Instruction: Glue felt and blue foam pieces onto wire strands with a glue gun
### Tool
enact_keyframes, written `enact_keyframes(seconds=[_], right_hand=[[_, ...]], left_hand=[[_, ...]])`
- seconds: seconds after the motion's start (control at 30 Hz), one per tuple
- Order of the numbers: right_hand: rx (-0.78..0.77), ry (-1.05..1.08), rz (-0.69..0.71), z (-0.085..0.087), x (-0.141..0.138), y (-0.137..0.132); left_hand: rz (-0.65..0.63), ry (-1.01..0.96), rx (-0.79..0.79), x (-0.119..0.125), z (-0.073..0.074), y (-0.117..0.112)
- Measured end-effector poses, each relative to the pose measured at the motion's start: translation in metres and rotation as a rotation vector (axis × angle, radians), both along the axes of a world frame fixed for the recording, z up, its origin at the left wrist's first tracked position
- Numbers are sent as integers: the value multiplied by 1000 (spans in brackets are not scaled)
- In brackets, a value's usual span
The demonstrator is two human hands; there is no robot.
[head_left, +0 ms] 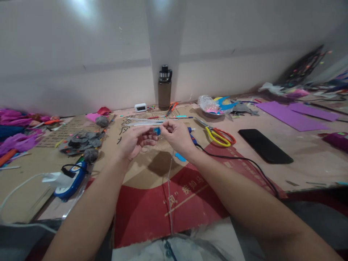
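Observation:
My left hand [135,142] and my right hand [176,135] meet above the middle of the cardboard sheet [152,203]. Both pinch a small blue piece [157,131] between their fingertips. A thin clear thread [169,185] hangs down from the hands toward my lap. Just behind the hands lie a few thin white sticks [143,123].
Yellow and red scissors [217,136] and a black phone [265,145] lie to the right, with a black cable [239,158] running past my right wrist. A blue glue gun [71,178] and grey felt pieces [84,141] sit left. A dark bottle [164,88] stands by the wall. Purple sheets [293,116] lie far right.

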State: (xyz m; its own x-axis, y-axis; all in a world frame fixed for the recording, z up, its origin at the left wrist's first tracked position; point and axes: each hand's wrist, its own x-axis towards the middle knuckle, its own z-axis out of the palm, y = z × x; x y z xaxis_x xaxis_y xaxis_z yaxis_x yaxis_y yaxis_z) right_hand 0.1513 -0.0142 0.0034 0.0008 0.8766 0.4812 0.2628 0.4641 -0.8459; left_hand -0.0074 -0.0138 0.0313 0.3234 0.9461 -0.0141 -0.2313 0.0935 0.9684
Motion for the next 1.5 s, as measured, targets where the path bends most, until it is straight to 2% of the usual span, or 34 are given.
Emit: enact_keyframes(seconds=[0.1,0.23,0.3,0.4,0.5,0.6,0.73,0.87,1.03,1.2,1.33,1.5], right_hand=[[-6,11,-9,1,1,0],[-14,35,-7,1,1,0],[5,2,-27,0,1,0],[43,-91,-65,-1,1,0],[67,-181,-90,0,1,-2],[107,-282,-123,1,1,-4],[166,-452,-141,3,2,-4],[147,-464,-44,3,2,-4],[87,-335,-31,-1,1,-5],[182,-307,-21,-2,1,-4],[176,-267,-43,1,1,-6],[150,-268,72,3,-1,-11]], left_hand=[[68,-23,-34,-3,0,4],[344,-79,-4,-7,-3,12],[419,-48,78,-8,-6,14],[414,151,268,-6,-7,12],[307,383,436,0,-5,6],[209,510,584,4,-4,0],[242,684,686,4,-5,-5],[314,843,751,2,-6,-6],[412,817,672,-1,-8,-2],[391,685,608,-2,-16,5],[386,657,597,1,-17,6],[446,537,484,2,-13,6]])
